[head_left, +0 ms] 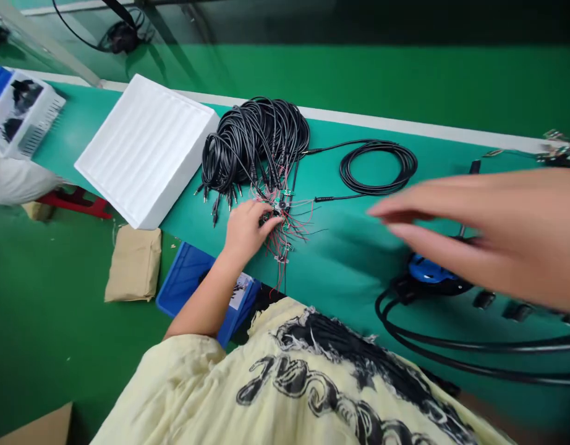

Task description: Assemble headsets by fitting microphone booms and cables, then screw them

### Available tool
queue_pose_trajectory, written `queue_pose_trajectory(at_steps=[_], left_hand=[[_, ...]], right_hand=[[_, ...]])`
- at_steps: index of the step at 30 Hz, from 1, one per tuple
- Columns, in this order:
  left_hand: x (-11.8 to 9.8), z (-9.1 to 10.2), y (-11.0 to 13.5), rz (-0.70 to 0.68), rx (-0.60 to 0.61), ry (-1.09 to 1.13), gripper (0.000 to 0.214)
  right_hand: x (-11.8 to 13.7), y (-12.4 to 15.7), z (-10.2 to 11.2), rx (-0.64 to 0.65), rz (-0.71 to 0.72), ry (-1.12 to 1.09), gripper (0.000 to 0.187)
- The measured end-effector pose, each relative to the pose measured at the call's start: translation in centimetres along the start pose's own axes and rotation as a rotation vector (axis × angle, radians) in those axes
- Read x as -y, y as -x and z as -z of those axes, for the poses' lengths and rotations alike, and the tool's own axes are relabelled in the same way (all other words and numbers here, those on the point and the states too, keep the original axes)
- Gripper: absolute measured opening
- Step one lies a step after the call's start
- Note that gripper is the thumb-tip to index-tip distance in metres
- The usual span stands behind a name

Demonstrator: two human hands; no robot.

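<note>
The left hand (248,230) curls its fingertips around the small wired parts (285,217), a tangle of thin red and black leads lying just past its fingers. Right behind them sits the bundle of black cables (255,143). The right hand (475,232), blurred, is open with fingers stretched flat, holding nothing. It hovers above a blue device (428,270), with a single coiled cable (378,167) beyond its fingertips. A white foam tray (146,148) lies well left of the left hand.

White foam tray (146,148) lies on green table (359,259); blue bin (187,278) below.
</note>
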State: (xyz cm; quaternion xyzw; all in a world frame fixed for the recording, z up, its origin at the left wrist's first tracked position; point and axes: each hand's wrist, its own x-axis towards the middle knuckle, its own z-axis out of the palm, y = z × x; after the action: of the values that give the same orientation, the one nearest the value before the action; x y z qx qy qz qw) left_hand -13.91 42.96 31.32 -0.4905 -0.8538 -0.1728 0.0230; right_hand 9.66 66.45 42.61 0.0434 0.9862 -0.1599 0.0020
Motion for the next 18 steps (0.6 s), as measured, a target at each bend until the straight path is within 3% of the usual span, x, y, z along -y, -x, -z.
queue_pose_trajectory(at_steps=[2, 3, 5, 7, 11, 18], left_hand=[[-0.7, -0.4, -0.5, 0.010, 0.024, -0.086, 0.038], [-1.0, -0.5, -0.6, 0.012, 0.025, -0.116, 0.035], [-1.3, -0.5, -0.4, -0.008, 0.002, -0.114, 0.024], [-1.4, -0.4, 0.4, -0.065, -0.049, -0.051, 0.015], [-1.4, 0.1, 2.3, -0.190, -0.144, -0.001, 0.010], [-0.3, 0.6, 3.4, -0.232, -0.443, 0.087, 0.022]], right_hand=[[1.5, -6.5, -0.8, 0.239, 0.022, 0.064, 0.029], [2.1, -9.2, -1.8, 0.290, 0.015, 0.075, 0.031], [2.8, -13.2, -4.4, 0.332, 0.027, 0.074, 0.037], [3.1, -15.1, -6.9, 0.354, 0.081, 0.070, 0.035], [3.7, -15.3, -8.4, 0.369, 0.203, 0.056, 0.024], [4.4, -12.6, -5.9, 0.302, 0.226, 0.021, 0.029]])
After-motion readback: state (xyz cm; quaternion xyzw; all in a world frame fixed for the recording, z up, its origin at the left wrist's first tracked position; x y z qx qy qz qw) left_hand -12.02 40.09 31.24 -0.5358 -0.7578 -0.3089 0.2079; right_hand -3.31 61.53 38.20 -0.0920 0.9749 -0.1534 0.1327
